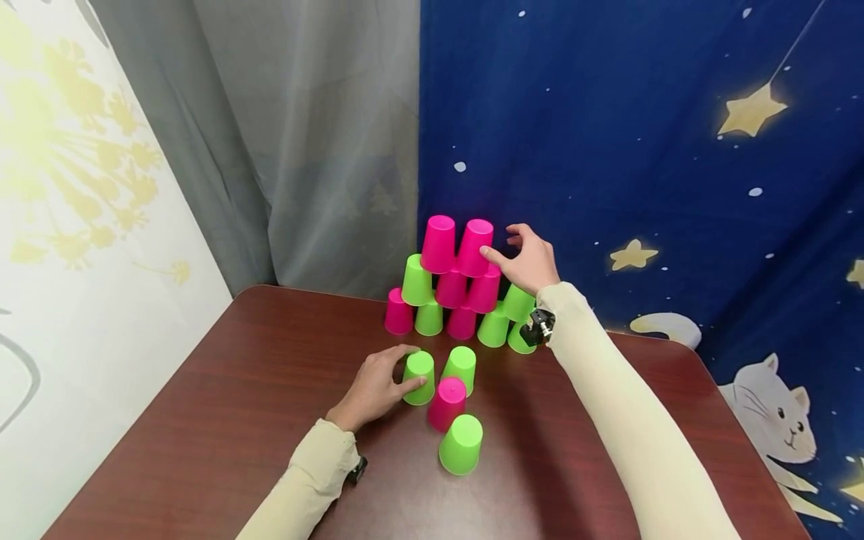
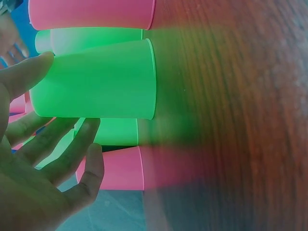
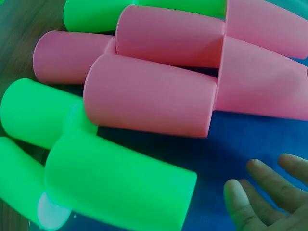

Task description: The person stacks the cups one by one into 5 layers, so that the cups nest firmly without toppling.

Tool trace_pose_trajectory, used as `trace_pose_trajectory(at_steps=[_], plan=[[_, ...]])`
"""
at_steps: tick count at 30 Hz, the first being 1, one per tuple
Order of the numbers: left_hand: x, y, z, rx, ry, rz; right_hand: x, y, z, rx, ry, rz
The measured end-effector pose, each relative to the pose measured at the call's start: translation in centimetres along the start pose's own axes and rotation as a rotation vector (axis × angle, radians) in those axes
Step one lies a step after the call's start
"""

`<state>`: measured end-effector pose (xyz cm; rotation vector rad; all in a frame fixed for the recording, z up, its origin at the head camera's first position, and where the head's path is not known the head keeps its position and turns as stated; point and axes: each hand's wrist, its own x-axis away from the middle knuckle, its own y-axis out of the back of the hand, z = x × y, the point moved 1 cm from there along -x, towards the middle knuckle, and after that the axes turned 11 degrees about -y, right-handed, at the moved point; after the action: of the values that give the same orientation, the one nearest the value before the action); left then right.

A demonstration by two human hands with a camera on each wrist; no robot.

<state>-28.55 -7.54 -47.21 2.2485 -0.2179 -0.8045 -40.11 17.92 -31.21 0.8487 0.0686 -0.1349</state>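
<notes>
Upside-down pink and green cups form a stacked wall at the back of the table, with two pink cups on its top row: a left one point(image 1: 439, 246) and a right one point(image 1: 475, 259). My right hand point(image 1: 531, 262) is beside the right one, fingers spread and apart from the cups; its thumb overlaps that cup in the head view, and contact is unclear. Lower down, my left hand point(image 1: 373, 386) holds an upside-down green cup point(image 2: 96, 82) between thumb and fingers. Close by stand another green cup point(image 1: 462, 367), a pink cup point(image 1: 448, 405) and a front green cup point(image 1: 462, 446).
The brown table point(image 1: 270, 420) reaches back to a grey curtain point(image 1: 337, 150) and a blue starry curtain point(image 1: 607, 112). The wall's right end has a green cup point(image 3: 120, 183) on its second row, below my right hand. A white patterned panel point(image 1: 81, 225) stands left.
</notes>
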Motion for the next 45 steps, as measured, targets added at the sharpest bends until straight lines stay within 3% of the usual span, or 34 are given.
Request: trace_pose_trajectory(at_steps=[14,20,30,39,45], plan=[[-0.3,0.1,0.0,0.001,0.037,0.038,5.6,2.6,-1.3,0.086,0.111,0.037],[-0.3,0.1,-0.1,-0.011,0.023,0.028,7.8,2.6,-2.1,0.05,0.194,0.133],[-0.3,0.3,-0.3,-0.004,0.025,0.035,11.2,1.0,-4.0,-0.029,0.33,0.402],[-0.4,0.3,-0.3,-0.016,0.013,0.034,13.6,-1.3,-5.4,0.01,0.363,0.526],[-0.8,1.3,-0.7,-0.03,-0.004,0.037,15.0,-3.0,-6.2,0.068,0.421,0.511]])
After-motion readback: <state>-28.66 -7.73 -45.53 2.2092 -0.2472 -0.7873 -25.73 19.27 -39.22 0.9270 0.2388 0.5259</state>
